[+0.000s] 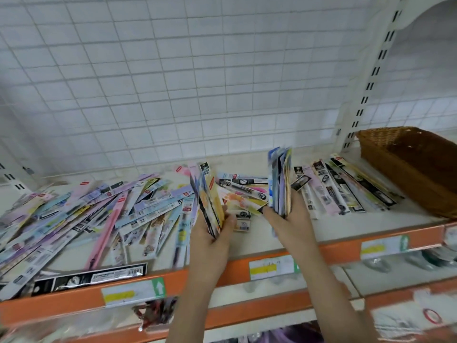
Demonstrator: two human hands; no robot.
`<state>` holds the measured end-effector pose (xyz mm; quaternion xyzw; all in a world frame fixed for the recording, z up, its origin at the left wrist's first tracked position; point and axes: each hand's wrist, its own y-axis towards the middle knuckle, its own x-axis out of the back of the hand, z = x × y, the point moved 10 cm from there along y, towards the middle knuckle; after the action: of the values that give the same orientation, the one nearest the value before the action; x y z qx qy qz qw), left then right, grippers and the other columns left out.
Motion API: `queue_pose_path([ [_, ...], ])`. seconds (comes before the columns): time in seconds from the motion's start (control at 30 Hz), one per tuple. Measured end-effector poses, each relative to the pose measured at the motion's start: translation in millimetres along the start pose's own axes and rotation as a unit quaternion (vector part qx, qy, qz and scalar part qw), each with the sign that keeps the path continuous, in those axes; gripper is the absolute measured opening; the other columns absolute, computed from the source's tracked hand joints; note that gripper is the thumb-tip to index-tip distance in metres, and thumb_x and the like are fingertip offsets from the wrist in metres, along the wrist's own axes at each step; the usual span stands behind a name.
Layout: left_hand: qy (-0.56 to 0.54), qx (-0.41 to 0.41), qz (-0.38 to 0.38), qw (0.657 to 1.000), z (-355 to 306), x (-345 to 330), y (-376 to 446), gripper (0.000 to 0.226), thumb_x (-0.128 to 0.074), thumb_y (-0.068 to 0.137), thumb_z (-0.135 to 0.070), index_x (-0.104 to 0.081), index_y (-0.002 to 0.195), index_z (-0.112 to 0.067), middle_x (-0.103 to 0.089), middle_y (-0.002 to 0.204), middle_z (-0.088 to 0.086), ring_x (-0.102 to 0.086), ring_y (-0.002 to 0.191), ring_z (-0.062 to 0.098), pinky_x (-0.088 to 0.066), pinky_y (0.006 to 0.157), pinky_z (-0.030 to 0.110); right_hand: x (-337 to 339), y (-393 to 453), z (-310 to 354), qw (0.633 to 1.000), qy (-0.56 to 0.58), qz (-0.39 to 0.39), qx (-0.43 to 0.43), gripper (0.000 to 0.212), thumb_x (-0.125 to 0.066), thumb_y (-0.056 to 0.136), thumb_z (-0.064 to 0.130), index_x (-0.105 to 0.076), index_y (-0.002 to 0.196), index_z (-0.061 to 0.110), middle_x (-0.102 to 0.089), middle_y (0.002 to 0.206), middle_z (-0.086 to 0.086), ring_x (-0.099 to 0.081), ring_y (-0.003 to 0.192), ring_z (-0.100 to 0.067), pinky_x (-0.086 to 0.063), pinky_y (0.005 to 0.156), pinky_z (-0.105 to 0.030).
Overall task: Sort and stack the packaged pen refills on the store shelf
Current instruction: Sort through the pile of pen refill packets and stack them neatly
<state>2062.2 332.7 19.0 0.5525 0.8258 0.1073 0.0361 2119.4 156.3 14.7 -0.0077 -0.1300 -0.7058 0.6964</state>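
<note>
A big loose heap of long, flat pen refill packets covers the left half of the white shelf. My left hand grips an upright bundle of packets at the shelf's middle. My right hand holds a second upright bundle just to the right. Between the two hands lie a few packets with orange fruit prints. A tidier row of black, pink and white packets lies fanned out right of my right hand.
A brown wicker basket stands at the shelf's right end, beside a slotted white upright. A wire grid panel backs the shelf. Its orange front rail carries price labels. Lower shelves with goods lie below.
</note>
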Motion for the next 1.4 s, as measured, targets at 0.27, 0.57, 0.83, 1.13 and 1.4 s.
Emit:
queue_pose_path([
  [0.27,0.083,-0.015,0.031,0.996,3,-5,-1,0.014,-0.058,0.091,-0.015,-0.060,0.082,-0.005,-0.056,0.065,-0.001,-0.051,0.056,0.003,-0.040,0.057,0.011,3,-1,-3,1.000,-0.004,-0.017,-0.025,0.029,-0.071,0.078,0.016,-0.048,0.078,0.033,-0.053,0.055,0.010,-0.048,0.051,-0.017,-0.043,0.053,-0.031],
  [0.57,0.083,0.018,-0.026,0.996,9,5,-4,0.023,-0.053,0.093,-0.023,-0.050,0.070,-0.020,-0.046,0.057,0.001,-0.042,0.050,0.009,-0.037,0.053,0.022,19,8,0,0.984,-0.156,-0.084,0.027,0.014,-0.060,0.082,0.012,-0.048,0.087,0.010,-0.053,0.067,-0.003,-0.049,0.056,-0.022,-0.039,0.052,-0.029],
  [0.83,0.154,0.027,-0.065,0.986,8,-13,3,0.028,-0.054,0.092,-0.022,-0.046,0.066,-0.016,-0.037,0.050,-0.003,-0.033,0.044,0.011,-0.028,0.047,0.023,99,76,23,0.951,-0.273,-0.144,0.041,0.030,-0.057,0.084,0.016,-0.041,0.106,0.005,-0.052,0.072,-0.007,-0.052,0.062,-0.031,-0.032,0.046,-0.027],
  [1.13,0.231,0.051,-0.111,0.965,-7,-60,33,0.035,-0.053,0.092,-0.020,-0.038,0.061,-0.013,-0.039,0.051,0.003,-0.036,0.047,0.019,-0.025,0.046,0.028,149,130,-40,0.921,-0.371,0.012,-0.120,0.056,-0.065,0.079,0.013,-0.032,0.123,0.003,-0.051,0.087,-0.008,-0.055,0.083,-0.030,-0.049,0.067,-0.036],
  [1.4,0.238,0.079,-0.118,0.961,-4,-94,35,0.018,-0.060,0.088,-0.020,-0.048,0.092,-0.007,-0.048,0.059,0.003,-0.048,0.054,0.017,-0.037,0.043,0.023,139,136,-50,0.880,-0.458,0.102,-0.071,0.045,-0.060,0.086,0.027,-0.041,0.120,0.005,-0.055,0.111,-0.013,-0.055,0.103,-0.031,-0.036,0.067,-0.028],
])
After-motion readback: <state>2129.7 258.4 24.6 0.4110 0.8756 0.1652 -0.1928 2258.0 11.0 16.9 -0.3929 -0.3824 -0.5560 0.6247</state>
